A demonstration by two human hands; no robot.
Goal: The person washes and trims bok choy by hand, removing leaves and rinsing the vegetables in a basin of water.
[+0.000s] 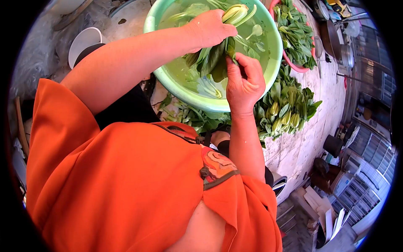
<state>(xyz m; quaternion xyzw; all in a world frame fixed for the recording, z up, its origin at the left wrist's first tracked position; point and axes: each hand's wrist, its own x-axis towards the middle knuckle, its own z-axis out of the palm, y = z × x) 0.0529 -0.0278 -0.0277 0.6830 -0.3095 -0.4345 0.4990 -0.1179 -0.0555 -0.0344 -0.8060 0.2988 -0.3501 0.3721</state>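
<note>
My left hand (206, 30) is closed around a bok choy (236, 15), its pale stem end pointing up and right and its dark leaves hanging below. My right hand (247, 82) pinches the tip of one of those leaves between thumb and fingers. Both hands are over a light green basin (178, 93) of greenish water. Loose leaves and stalks (208, 87) float in that water. Part of the held bunch is hidden behind my left hand.
Stacked bok choy (287, 113) lies right of the basin on a pale, worn surface (325, 98). A pink-rimmed basket (299, 68) of greens stands farther up. Loose leaves (193, 117) lie below the basin. A white bucket (85, 42) sits at left, beside clear plastic sheeting.
</note>
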